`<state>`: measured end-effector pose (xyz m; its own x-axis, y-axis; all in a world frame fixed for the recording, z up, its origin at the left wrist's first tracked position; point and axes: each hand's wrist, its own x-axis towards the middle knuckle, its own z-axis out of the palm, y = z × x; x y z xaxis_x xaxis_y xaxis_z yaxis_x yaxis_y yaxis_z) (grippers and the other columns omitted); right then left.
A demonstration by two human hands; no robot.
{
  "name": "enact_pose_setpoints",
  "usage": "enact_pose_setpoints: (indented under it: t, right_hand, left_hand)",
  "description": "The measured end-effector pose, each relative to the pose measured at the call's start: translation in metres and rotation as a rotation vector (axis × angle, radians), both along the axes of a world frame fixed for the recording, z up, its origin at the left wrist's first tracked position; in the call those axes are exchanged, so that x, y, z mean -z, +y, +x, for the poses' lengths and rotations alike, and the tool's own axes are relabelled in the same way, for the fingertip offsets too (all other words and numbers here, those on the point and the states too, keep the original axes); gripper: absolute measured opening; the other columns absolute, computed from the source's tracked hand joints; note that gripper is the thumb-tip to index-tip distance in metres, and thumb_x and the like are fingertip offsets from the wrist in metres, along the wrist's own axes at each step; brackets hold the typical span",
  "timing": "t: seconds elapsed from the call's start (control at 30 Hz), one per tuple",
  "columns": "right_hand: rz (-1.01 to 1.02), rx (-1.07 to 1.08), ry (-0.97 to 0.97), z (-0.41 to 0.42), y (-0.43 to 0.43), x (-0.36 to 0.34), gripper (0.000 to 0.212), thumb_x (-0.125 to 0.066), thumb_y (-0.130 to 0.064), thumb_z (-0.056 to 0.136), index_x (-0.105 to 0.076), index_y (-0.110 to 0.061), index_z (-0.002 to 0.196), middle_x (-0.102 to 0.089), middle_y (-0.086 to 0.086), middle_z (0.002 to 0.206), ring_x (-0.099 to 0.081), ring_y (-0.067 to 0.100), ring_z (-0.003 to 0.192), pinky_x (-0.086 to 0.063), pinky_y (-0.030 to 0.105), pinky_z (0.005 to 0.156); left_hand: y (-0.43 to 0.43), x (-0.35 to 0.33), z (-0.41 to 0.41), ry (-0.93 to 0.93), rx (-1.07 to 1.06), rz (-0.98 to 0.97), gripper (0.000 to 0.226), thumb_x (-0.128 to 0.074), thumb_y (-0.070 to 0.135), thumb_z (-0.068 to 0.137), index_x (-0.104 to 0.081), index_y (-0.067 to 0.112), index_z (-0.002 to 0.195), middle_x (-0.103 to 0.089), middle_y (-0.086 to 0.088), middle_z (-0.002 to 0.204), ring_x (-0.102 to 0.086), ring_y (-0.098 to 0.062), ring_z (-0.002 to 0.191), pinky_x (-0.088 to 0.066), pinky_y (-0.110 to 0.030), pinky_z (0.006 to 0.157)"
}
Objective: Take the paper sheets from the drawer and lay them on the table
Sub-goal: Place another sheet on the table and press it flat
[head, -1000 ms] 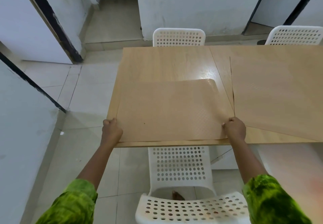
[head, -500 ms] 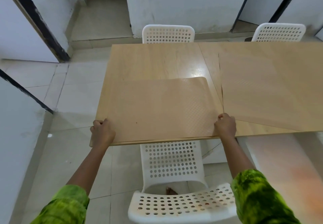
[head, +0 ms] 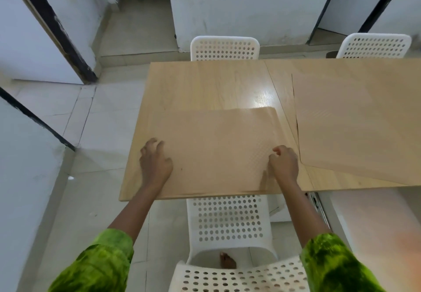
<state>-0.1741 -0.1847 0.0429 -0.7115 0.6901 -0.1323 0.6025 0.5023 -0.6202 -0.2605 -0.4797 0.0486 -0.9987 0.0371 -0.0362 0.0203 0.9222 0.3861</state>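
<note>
Two tan paper sheets lie on the wooden table (head: 205, 82) — one (head: 355, 127) at the right side, flat, and a nearer sheet (head: 218, 146) at the front edge, its far right corner a little curled up. The left hand (head: 155, 163) rests on this nearer sheet with fingers spread, gripping nothing. The right hand (head: 283, 164) is loosely curled at the sheet's right edge; whether it pinches the paper, I cannot tell. The laying seems almost done. The drawer is not clearly in view, so I cannot tell if sheets remain.
</note>
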Motion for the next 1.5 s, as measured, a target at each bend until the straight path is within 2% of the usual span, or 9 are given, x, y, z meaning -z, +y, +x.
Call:
enact_pose_setpoints:
  t: [0.2, 0.4, 0.57, 0.7, 0.87, 1.03, 1.17, 1.3, 1.5]
  right_hand:
    - [0.128, -0.307, 0.037, -0.079, -0.032, 0.003, 0.037, -0.046, -0.018, 0.090, -0.054, -0.014, 0.126, -0.054, 0.005, 0.134, -0.042, 0.023, 0.127, -0.031, 0.037, 0.103]
    - [0.317, -0.658, -0.134, -0.138, -0.047, 0.020, 0.049, -0.029, -0.031, 0.097, -0.026, -0.020, 0.145, -0.018, 0.002, 0.157, -0.008, 0.019, 0.146, -0.008, 0.043, 0.116]
    - [0.373, -0.735, -0.195, -0.141, -0.049, 0.040, 0.054, -0.014, -0.039, 0.097, -0.006, -0.025, 0.150, 0.000, -0.005, 0.160, 0.006, 0.015, 0.147, 0.004, 0.041, 0.117]
    - [0.349, -0.633, -0.218, -0.138, -0.020, 0.042, 0.056, -0.019, -0.042, 0.098, -0.004, -0.026, 0.150, 0.003, -0.005, 0.160, 0.007, 0.014, 0.147, 0.004, 0.041, 0.118]
    - [0.352, -0.400, -0.294, -0.119, 0.050, 0.042, 0.059, -0.013, -0.044, 0.097, 0.003, -0.023, 0.150, 0.008, -0.003, 0.159, 0.010, 0.011, 0.146, 0.005, 0.039, 0.119]
    - [0.320, -0.406, -0.297, -0.118, 0.046, 0.034, 0.059, -0.014, -0.041, 0.098, 0.004, -0.018, 0.150, 0.008, 0.003, 0.160, 0.012, 0.017, 0.146, 0.006, 0.042, 0.120]
    - [0.299, -0.528, -0.244, -0.085, -0.014, 0.022, 0.059, -0.010, -0.038, 0.097, 0.003, -0.016, 0.149, 0.010, 0.006, 0.159, 0.011, 0.019, 0.146, 0.011, 0.038, 0.117]
    - [0.249, -0.665, -0.208, -0.039, -0.079, 0.026, 0.073, 0.008, -0.045, 0.082, 0.002, -0.018, 0.150, 0.008, 0.003, 0.159, 0.012, 0.016, 0.146, 0.014, 0.033, 0.113]
    - [0.343, -0.624, -0.233, -0.024, -0.059, 0.043, 0.076, 0.009, -0.050, 0.081, 0.006, -0.016, 0.149, 0.011, 0.002, 0.159, 0.012, 0.017, 0.146, 0.011, 0.036, 0.115]
  left_hand:
    - [0.065, 0.005, -0.071, -0.078, 0.420, -0.134, 0.059, -0.041, 0.032, 0.096, -0.022, 0.009, 0.147, -0.008, -0.007, 0.159, -0.005, -0.022, 0.147, -0.010, -0.036, 0.118]
    - [0.097, 0.027, -0.107, -0.210, 0.604, -0.295, 0.069, -0.023, 0.059, 0.091, 0.000, 0.029, 0.150, 0.012, 0.004, 0.159, 0.013, -0.023, 0.146, 0.007, -0.048, 0.117]
    - [0.089, 0.052, -0.105, -0.051, 0.618, -0.317, 0.083, 0.003, 0.077, 0.073, -0.001, 0.041, 0.147, 0.008, 0.009, 0.159, 0.014, -0.021, 0.146, 0.008, -0.045, 0.117]
    - [0.067, 0.060, -0.107, 0.026, 0.520, -0.343, 0.085, 0.016, 0.075, 0.071, -0.005, 0.042, 0.147, -0.001, 0.008, 0.160, 0.003, -0.023, 0.147, 0.001, -0.046, 0.116]
    - [0.020, 0.061, -0.114, -0.008, 0.187, -0.318, 0.081, 0.007, 0.068, 0.074, -0.003, 0.037, 0.148, 0.000, 0.001, 0.160, 0.002, -0.023, 0.147, -0.002, -0.045, 0.117]
    - [0.024, 0.051, -0.116, -0.083, 0.183, -0.338, 0.069, -0.004, 0.064, 0.087, 0.001, 0.032, 0.149, 0.003, -0.002, 0.160, 0.006, -0.023, 0.147, 0.005, -0.046, 0.118]
    - [0.056, 0.037, -0.069, 0.027, 0.328, -0.268, 0.080, 0.001, 0.060, 0.079, -0.007, 0.024, 0.150, -0.001, -0.004, 0.159, 0.001, -0.023, 0.147, 0.013, -0.041, 0.112]
    - [0.090, 0.044, 0.010, 0.009, 0.506, -0.158, 0.059, 0.004, 0.053, 0.089, 0.015, 0.035, 0.144, 0.022, 0.008, 0.154, 0.018, -0.014, 0.145, 0.016, -0.036, 0.113]
    - [0.058, 0.059, 0.008, 0.016, 0.354, -0.292, 0.064, -0.006, 0.056, 0.089, -0.012, 0.033, 0.148, -0.008, 0.002, 0.160, -0.006, -0.019, 0.147, -0.001, -0.042, 0.117]
